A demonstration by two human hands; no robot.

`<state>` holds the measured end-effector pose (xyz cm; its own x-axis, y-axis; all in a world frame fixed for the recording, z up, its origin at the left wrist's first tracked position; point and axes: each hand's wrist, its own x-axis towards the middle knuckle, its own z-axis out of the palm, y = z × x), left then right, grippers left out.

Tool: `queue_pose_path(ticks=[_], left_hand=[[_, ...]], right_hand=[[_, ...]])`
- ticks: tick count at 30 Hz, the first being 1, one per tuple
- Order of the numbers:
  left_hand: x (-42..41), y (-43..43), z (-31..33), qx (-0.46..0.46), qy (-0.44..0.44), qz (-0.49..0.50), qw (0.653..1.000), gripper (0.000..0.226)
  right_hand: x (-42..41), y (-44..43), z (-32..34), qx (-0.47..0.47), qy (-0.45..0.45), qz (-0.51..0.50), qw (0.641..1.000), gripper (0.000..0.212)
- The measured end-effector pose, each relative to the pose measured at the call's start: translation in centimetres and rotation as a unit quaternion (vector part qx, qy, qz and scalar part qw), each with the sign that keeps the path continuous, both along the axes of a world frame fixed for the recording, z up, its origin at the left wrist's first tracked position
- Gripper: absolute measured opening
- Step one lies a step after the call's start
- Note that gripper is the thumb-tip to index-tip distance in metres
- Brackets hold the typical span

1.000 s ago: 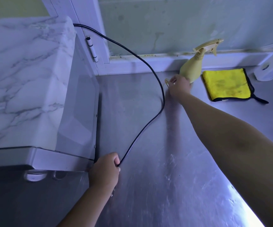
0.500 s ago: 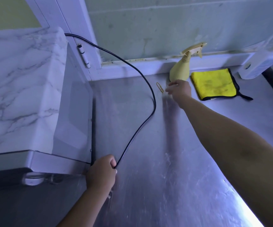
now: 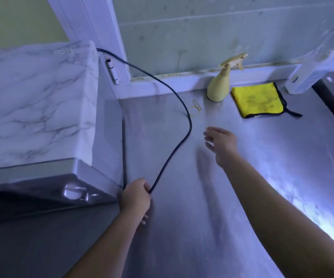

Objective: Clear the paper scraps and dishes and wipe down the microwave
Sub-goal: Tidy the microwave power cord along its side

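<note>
Microwave [image 3: 42,101] at the left on the bench [image 3: 262,177], marble-patterned on top. Long axis lying across the view and running out past the left edge, dark front turned toward the camera, back toward the wall [image 3: 222,27]. From behind its rear right corner, a black cord [image 3: 190,125], looping out to the right over the bench and curving back to the front right corner. There, the left hand [image 3: 136,194], grip closed around the cord, just beside the microwave's corner. Farther out over the middle of the bench, the right hand [image 3: 221,142], grip wide, fingers spread and holding nothing, pointing left and away, slightly blurred. Beyond it, close to the cord's bend, a thin yellow rubber band [image 3: 196,106] lying flat on the bench. Near the wall, a pale yellow spray bottle [image 3: 219,87], upright, nozzle pointing right. Just beside it on the right, a yellow cloth [image 3: 259,100] with black edging, folded flat, black loop trailing right.
</note>
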<state>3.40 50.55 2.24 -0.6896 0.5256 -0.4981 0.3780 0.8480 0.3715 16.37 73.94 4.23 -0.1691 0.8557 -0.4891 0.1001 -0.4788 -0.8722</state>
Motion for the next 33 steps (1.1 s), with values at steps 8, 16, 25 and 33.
queue_pose_path(ticks=[8, 16, 25, 33], left_hand=[[0.6, -4.5, 0.4, 0.057, -0.123, -0.024, 0.990, 0.006], [5.9, -16.7, 1.9, 0.151, -0.325, 0.089, 0.929, 0.021], [5.2, -26.5, 3.0, 0.228, -0.342, 0.100, 0.906, 0.029], [3.6, -29.8, 4.1, 0.302, -0.426, 0.059, 0.850, 0.037]], right_hand=[[9.2, -21.3, 2.4, -0.229, 0.101, 0.082, 0.965, 0.013], [12.7, -31.5, 4.1, -0.219, 0.039, 0.079, 0.972, 0.013], [11.4, -38.9, 4.3, -0.141, -0.042, 0.015, 0.989, 0.027], [12.5, -39.4, 1.3, 0.021, -0.222, 0.067, 0.972, 0.023]])
